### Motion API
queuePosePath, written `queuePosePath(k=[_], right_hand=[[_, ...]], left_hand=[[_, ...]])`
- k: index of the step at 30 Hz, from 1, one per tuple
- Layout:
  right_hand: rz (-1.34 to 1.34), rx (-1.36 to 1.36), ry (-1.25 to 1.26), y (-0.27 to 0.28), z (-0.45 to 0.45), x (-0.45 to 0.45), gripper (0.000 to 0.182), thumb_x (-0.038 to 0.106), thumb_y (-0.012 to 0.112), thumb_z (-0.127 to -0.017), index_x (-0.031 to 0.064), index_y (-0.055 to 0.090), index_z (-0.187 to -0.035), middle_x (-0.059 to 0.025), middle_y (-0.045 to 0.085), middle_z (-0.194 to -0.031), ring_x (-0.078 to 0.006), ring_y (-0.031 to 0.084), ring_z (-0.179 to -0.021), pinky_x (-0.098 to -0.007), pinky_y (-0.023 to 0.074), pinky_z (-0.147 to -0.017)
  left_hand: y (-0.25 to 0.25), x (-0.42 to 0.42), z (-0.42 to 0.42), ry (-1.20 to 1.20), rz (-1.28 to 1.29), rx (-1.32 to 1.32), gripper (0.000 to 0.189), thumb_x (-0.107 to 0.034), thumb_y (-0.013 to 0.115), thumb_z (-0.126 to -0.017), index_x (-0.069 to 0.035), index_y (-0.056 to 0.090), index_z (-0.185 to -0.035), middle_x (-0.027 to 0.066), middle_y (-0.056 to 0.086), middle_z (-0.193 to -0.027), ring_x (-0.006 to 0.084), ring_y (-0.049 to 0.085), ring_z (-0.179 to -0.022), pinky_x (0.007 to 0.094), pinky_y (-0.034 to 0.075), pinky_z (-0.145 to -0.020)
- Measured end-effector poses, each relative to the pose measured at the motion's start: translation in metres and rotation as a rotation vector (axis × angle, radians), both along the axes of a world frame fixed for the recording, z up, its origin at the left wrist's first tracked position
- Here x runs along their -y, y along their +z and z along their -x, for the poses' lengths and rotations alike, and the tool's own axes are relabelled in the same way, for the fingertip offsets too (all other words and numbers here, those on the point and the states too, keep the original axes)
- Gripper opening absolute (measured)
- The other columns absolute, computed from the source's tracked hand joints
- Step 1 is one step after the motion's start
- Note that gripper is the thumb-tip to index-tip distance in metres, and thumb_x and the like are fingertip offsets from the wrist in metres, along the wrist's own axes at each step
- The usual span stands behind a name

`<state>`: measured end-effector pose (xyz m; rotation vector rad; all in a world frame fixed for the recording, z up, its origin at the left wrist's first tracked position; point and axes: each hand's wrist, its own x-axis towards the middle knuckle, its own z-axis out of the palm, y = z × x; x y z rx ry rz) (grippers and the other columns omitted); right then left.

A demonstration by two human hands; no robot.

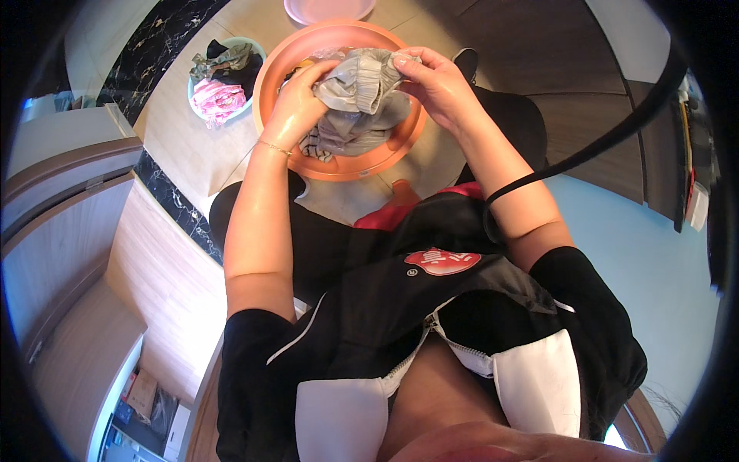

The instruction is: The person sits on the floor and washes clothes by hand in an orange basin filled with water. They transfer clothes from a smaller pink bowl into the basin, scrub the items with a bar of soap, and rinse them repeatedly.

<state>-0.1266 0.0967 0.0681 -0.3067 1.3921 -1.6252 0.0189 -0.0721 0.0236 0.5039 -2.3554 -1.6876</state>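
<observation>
A wet light-grey garment with a gathered elastic edge point(368, 86) is held up over a round orange plastic basin point(338, 170). My left hand point(303, 101) grips its left side, the fingertips partly hidden in the folds. On the other side, my right hand point(430, 78) pinches the cloth between thumb and fingers. Below the held part, more grey cloth point(361, 130) lies in the basin, and a striped black-and-white cloth point(316, 145) shows at the lower left inside it. Some darker and yellow cloth shows behind my left hand.
A pale green basin point(191, 97) left of the orange one holds a pink garment point(219, 101) and dark and camouflage-patterned clothes point(231, 62). Beyond stands a pink basin point(329, 8). Wooden cabinets point(583, 127) are at right; a black strap point(594, 141) crosses above my right forearm.
</observation>
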Motion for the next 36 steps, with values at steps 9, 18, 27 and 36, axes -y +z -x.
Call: queuePosePath(k=[9, 18, 27, 36], right_hand=[[-0.052, -0.225, 0.024, -0.001, -0.016, -0.009, 0.027, 0.02, 0.063, -0.082, 0.0027, 0.058, -0.102, -0.002, 0.059, -0.091, -0.009, 0.055, -0.085, -0.0245, 0.044, -0.078], [-0.034, -0.19, -0.16, 0.004, -0.003, -0.009, 0.023, 0.021, 0.06, -0.085, 0.0033, 0.059, -0.1, -0.0029, 0.06, -0.094, -0.01, 0.055, -0.087, -0.0253, 0.0441, -0.079], [0.107, 0.083, 0.059, -0.004, -0.02, 0.017, 0.029, 0.024, 0.059, -0.086, 0.0076, 0.055, -0.11, -0.0018, 0.059, -0.099, -0.0129, 0.055, -0.094, -0.028, 0.0421, -0.083], [-0.687, 0.258, -0.131, -0.186, 0.052, -0.024, 0.028, 0.033, 0.056, -0.086, 0.0115, 0.053, -0.104, -0.0047, 0.056, -0.099, -0.0141, 0.051, -0.082, -0.0281, 0.045, -0.062]], left_hand=[[0.015, -0.043, -0.003, 0.062, -0.108, -0.118, 0.049, -0.021, 0.072, -0.072, -0.001, 0.05, -0.111, 0.0069, 0.049, -0.095, 0.012, 0.048, -0.082, 0.026, 0.044, -0.074], [-0.005, -0.008, 0.002, 0.154, -0.384, -0.05, 0.019, -0.01, 0.06, -0.081, -0.001, 0.053, -0.096, 0.0029, 0.055, -0.086, 0.0103, 0.054, -0.081, 0.0225, 0.045, -0.069], [0.003, -0.038, -0.001, -0.012, -0.475, -0.134, 0.06, -0.024, 0.064, -0.079, -0.001, 0.036, -0.126, 0.0097, 0.053, -0.114, 0.0187, 0.052, -0.102, 0.0301, 0.042, -0.087], [0.027, 0.005, -0.016, 0.642, -0.803, -0.302, 0.022, -0.004, 0.047, -0.081, 0.005, 0.056, -0.1, 0.011, 0.06, -0.095, 0.0174, 0.058, -0.085, 0.0262, 0.047, -0.076]])
